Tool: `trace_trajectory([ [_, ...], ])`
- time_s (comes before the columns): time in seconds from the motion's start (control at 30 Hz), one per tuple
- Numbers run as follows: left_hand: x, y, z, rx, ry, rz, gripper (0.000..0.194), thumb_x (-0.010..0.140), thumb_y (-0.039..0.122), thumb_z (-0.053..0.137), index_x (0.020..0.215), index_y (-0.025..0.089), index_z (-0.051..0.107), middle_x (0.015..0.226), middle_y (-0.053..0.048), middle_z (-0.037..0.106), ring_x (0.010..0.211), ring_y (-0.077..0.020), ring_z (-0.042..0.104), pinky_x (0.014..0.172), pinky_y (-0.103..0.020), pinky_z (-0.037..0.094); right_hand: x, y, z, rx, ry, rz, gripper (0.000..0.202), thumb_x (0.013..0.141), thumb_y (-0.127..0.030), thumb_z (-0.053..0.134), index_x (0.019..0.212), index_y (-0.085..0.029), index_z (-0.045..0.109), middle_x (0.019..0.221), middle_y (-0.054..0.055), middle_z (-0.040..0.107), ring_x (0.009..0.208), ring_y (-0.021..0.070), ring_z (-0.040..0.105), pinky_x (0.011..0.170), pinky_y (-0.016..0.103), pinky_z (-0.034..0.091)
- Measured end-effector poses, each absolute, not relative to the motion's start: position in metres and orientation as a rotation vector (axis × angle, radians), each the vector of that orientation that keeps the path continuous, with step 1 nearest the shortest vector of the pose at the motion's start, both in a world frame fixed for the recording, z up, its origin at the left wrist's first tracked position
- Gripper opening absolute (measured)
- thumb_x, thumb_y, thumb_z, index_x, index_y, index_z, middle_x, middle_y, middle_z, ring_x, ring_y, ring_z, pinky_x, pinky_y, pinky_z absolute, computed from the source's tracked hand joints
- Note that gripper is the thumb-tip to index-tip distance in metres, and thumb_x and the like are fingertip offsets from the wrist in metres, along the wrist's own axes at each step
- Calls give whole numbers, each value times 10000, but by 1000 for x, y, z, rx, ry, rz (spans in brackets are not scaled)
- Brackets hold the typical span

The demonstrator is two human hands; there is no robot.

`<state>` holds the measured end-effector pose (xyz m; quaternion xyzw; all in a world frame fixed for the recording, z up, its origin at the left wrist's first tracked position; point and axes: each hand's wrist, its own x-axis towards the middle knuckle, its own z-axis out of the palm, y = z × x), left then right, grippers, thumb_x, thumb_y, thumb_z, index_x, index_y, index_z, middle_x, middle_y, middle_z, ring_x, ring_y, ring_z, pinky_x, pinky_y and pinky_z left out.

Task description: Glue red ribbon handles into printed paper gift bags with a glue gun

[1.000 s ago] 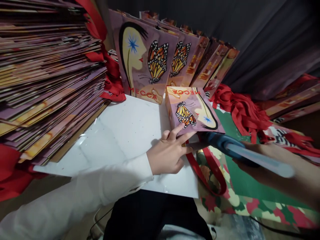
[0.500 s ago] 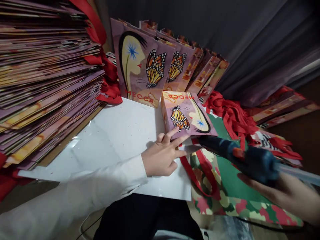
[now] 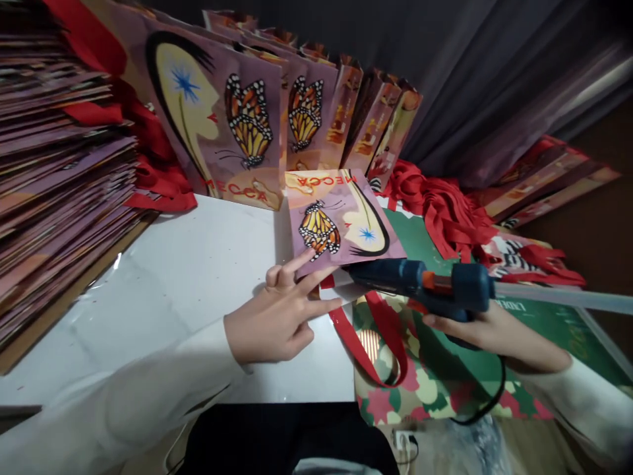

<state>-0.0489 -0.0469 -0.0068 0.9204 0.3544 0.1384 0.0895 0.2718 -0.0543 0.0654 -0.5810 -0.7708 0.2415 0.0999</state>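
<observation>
A purple paper gift bag (image 3: 346, 224) with a butterfly, a face in profile and red MECCA lettering lies on the white marbled tabletop (image 3: 217, 264). My left hand (image 3: 277, 316) spreads its fingers at the bag's near edge, the fingertips resting on the bag and a whitish flap (image 3: 349, 290) below it. A dark blue glue gun (image 3: 420, 284) with an orange part is gripped in my right hand (image 3: 494, 330). Its tip points left under the bag's near edge and is partly hidden there; a clear glue stick (image 3: 558, 293) sticks out behind. A red ribbon handle (image 3: 363, 356) loops below the flap.
Flat bags form a tall stack (image 3: 59, 191) on the left. Several upright bags (image 3: 237, 125) line the back. Red ribbons (image 3: 435, 198) are heaped at the right, beside a green bag with a camouflage-patterned edge (image 3: 420, 396). The gun's black cord (image 3: 494, 396) hangs down.
The view has shifted, so the table things sit further left. The glue gun has swung to a more level angle, its tip still by the bag's near edge. My left hand keeps its pose.
</observation>
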Motion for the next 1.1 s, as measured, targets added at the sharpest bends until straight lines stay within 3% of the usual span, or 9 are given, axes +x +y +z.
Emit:
trace_trajectory([
  [0.1, -51, -45, -8, 2736, 1055, 402, 657, 712, 164, 532, 1311, 433, 561, 1510, -51, 271, 1360, -493, 181, 927, -603, 348, 271, -39, 54, -1499, -2299, 1040, 464, 804, -508, 651, 1138, -186, 659, 1065, 76, 738, 918, 246, 704, 832, 351, 583],
  [0.2, -52, -44, -9, 2733, 1062, 400, 664, 718, 151, 522, 1310, 449, 556, 1519, -43, 253, 1374, -488, 173, 971, -645, 301, 266, -28, 46, -1372, -2341, 1134, 430, 814, -475, 648, 1109, -162, 659, 1031, 73, 733, 883, 226, 698, 802, 332, 582],
  [0.43, -57, -43, -11, 2775, 1026, 355, 630, 766, 166, 504, 1335, 434, 528, 1566, -70, 172, 1386, -513, 152, 969, -676, 276, 252, -15, 40, -1119, -2398, 1151, 407, 832, -395, 643, 1158, -152, 625, 1109, 75, 702, 972, 214, 665, 874, 321, 545],
  [0.83, -55, -44, -3, 2699, 1076, 274, 550, 844, 244, 498, 1358, 438, 501, 1568, -35, 248, 1380, -498, 205, 1019, -622, 267, 258, -17, 41, -1162, -2396, 1153, 428, 846, -405, 630, 1180, -140, 608, 1096, 82, 692, 949, 204, 661, 835, 296, 550],
  [0.93, -55, -43, -5, 2746, 1055, 271, 611, 826, 214, 494, 1384, 459, 460, 1556, -58, 246, 1382, -514, 187, 989, -655, 271, 261, -21, 43, -1201, -2384, 1135, 403, 851, -409, 625, 1161, -151, 621, 1008, 63, 707, 862, 189, 667, 779, 285, 561],
  [1.1, -55, -41, -10, 2807, 1022, 339, 733, 740, 142, 493, 1398, 460, 442, 1525, -87, 233, 1362, -527, 193, 935, -662, 296, 265, -26, 45, -1224, -2359, 1090, 399, 842, -403, 641, 1164, -167, 621, 1039, 65, 704, 899, 200, 670, 807, 296, 562],
])
